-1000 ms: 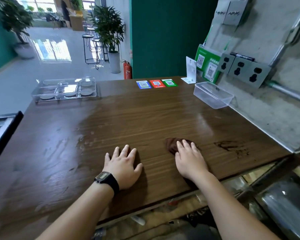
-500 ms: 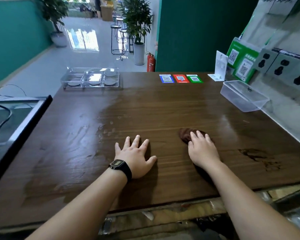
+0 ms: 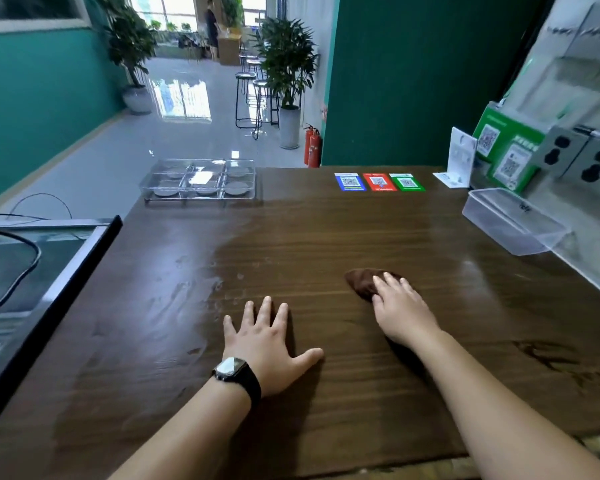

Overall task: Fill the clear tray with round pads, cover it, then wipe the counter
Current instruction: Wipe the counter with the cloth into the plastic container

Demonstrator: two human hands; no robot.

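tray [image 3: 201, 180] far left on counter [image 3: 291, 237], cloth [image 3: 362, 280] near right, box [image 3: 510, 220] right edge

Clear tray [image 3: 199, 181], upper centre-left of the frame: six compartments, each holding a round pad [image 3: 237, 188], transparent cover in place, standing at the counter's [image 3: 291, 237] far edge. Brown cloth [image 3: 362, 282], centre right, lies bunched on the wet-streaked wooden counter.

Honestly can't read any actual words from here. I've got 3 QR code stickers [image 3: 379, 182] on my counter [image 3: 291, 237], blue, red and green, plus 2 more QR codes on the green sign [image 3: 499, 150], print too blurry.
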